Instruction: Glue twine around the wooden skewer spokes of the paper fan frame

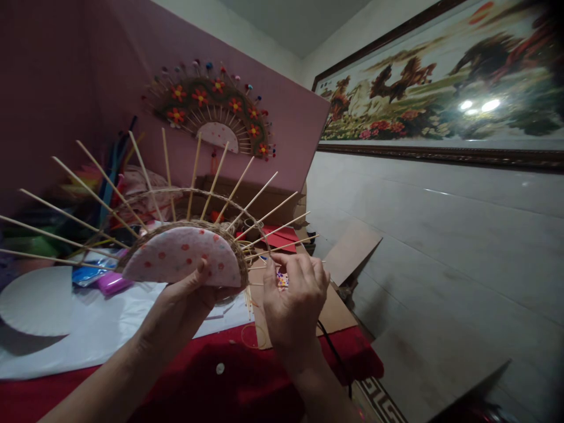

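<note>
Your left hand (185,305) grips the bottom of the fan (180,255), a pink spotty half circle in the middle, with thin sticks (110,188) poking out like sun rays. Your right hand (293,299), at its 3 o'clock, has its fingers bunched, and you cannot tell if they hold anything. Behind, at 12 o'clock, hangs a flowery fan (211,111).

In view: left hand (185,305) and right hand (293,302), both bare; forearms bare down to the picture's lower edge; fingernails short and plain; finer detail lost in dim light.
</note>
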A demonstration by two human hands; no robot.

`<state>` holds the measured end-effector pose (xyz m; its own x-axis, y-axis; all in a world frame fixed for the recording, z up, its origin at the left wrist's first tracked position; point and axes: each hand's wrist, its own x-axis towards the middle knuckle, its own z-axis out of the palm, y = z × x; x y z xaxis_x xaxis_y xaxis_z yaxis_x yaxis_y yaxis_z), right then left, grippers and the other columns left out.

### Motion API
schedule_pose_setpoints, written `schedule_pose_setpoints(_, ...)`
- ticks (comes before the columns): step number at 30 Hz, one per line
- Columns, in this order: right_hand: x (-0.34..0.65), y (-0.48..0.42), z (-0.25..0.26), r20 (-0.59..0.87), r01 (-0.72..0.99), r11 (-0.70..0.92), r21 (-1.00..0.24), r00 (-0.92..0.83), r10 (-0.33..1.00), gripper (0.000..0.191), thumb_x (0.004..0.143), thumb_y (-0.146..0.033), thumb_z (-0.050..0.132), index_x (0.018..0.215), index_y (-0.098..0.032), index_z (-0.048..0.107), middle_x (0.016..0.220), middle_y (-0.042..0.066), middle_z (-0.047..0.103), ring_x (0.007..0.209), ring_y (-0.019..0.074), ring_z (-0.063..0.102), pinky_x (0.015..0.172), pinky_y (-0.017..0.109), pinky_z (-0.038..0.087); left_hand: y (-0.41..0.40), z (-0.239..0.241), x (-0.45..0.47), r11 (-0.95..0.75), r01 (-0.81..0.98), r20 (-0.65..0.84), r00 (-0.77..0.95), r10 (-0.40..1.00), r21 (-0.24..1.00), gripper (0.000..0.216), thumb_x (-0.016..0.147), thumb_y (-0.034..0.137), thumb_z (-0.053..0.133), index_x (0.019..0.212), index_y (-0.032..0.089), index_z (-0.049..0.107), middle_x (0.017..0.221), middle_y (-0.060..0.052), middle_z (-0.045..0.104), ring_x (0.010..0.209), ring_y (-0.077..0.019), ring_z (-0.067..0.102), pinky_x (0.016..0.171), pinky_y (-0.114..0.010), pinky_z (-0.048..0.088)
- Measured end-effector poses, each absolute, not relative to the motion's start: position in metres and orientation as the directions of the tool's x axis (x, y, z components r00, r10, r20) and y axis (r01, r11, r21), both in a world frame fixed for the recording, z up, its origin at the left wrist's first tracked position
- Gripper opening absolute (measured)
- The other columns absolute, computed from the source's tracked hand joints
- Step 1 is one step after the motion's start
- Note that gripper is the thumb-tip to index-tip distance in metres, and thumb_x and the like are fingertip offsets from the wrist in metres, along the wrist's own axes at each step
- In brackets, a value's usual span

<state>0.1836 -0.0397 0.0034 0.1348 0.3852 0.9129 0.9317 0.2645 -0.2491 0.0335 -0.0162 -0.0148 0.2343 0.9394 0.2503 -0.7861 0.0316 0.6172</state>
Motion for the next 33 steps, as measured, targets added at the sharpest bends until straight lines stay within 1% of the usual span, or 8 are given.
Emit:
schedule_pose_setpoints(4, 0.1831, -0.0376, 0.0051, 0.909, 0.936, 0.248, -0.249, 0.138, 0.393, 0.008, 0.083, -0.022, 0.057, 0.078, -0.019, 0.062, 0.080, 0.004, 0.066, 0.083, 0.0217, 0.050, 0.078, 0.036, 0.033, -0.0156, -0.0150, 0.0334, 0.041, -0.771, 0.253, 0.259, 0.932, 0.636, 0.025, 0.085, 0.028, 0.059, 0.106, 0.017, 0.066, 0.102, -0.009, 0.072, 0.092, -0.0241, 0.064, 0.079, -0.039, 0.056)
schedule_pose_setpoints(10, 0.1840, -0.0347, 0.0048, 0.907, 0.938, 0.241, -0.249, 0.139, 0.397, 0.006, 0.082, -0.021, 0.058, 0.077, -0.019, 0.061, 0.078, 0.003, 0.065, 0.081, 0.0215, 0.050, 0.077, 0.035, 0.033, -0.0173, -0.0119, 0.0335, 0.035, -0.769, 0.224, 0.229, 0.948, 0.638, 0.023, 0.082, 0.028, 0.062, 0.101, 0.016, 0.067, 0.095, -0.008, 0.073, 0.087, -0.0220, 0.065, 0.076, -0.034, 0.056)
schedule_pose_setpoints(15, 0.1844, -0.0324, 0.0046, 0.912, 0.935, 0.243, -0.257, 0.152, 0.380, 0.006, 0.081, -0.019, 0.059, 0.075, -0.019, 0.059, 0.074, 0.003, 0.062, 0.079, 0.0209, 0.049, 0.075, 0.035, 0.033, -0.0182, -0.0113, 0.0336, 0.050, -0.769, 0.227, 0.249, 0.942, 0.637, 0.022, 0.084, 0.027, 0.059, 0.100, 0.014, 0.067, 0.095, -0.009, 0.073, 0.088, -0.0230, 0.065, 0.079, -0.038, 0.055)
schedule_pose_setpoints(21, 0.1843, -0.0326, 0.0040, 0.910, 0.927, 0.261, -0.269, 0.156, 0.383, 0.007, 0.082, -0.020, 0.056, 0.076, -0.019, 0.059, 0.075, 0.003, 0.062, 0.079, 0.0206, 0.049, 0.076, 0.035, 0.033, -0.0180, -0.0129, 0.0333, 0.059, -0.778, 0.230, 0.255, 0.939, 0.625, 0.025, 0.085, 0.027, 0.059, 0.107, 0.015, 0.064, 0.101, -0.010, 0.072, 0.093, -0.0244, 0.063, 0.081, -0.039, 0.054)
schedule_pose_setpoints(26, 0.1841, -0.0329, 0.0039, 0.912, 0.931, 0.259, -0.257, 0.146, 0.383, 0.007, 0.082, -0.020, 0.056, 0.076, -0.019, 0.059, 0.076, 0.003, 0.062, 0.079, 0.0210, 0.049, 0.076, 0.035, 0.033, -0.0186, -0.0126, 0.0330, 0.050, -0.769, 0.217, 0.241, 0.946, 0.637, 0.025, 0.084, 0.028, 0.060, 0.102, 0.013, 0.065, 0.094, -0.011, 0.072, 0.088, -0.0246, 0.064, 0.078, -0.039, 0.054)
schedule_pose_setpoints(33, 0.1832, -0.0343, 0.0039, 0.917, 0.929, 0.277, -0.245, 0.128, 0.378, 0.006, 0.082, -0.019, 0.056, 0.077, -0.019, 0.060, 0.078, 0.003, 0.064, 0.081, 0.0210, 0.050, 0.077, 0.035, 0.034, -0.0166, -0.0147, 0.0324, 0.063, -0.771, 0.227, 0.264, 0.938, 0.634, 0.026, 0.085, 0.027, 0.057, 0.106, 0.013, 0.064, 0.098, -0.011, 0.071, 0.091, -0.0247, 0.063, 0.080, -0.039, 0.053)
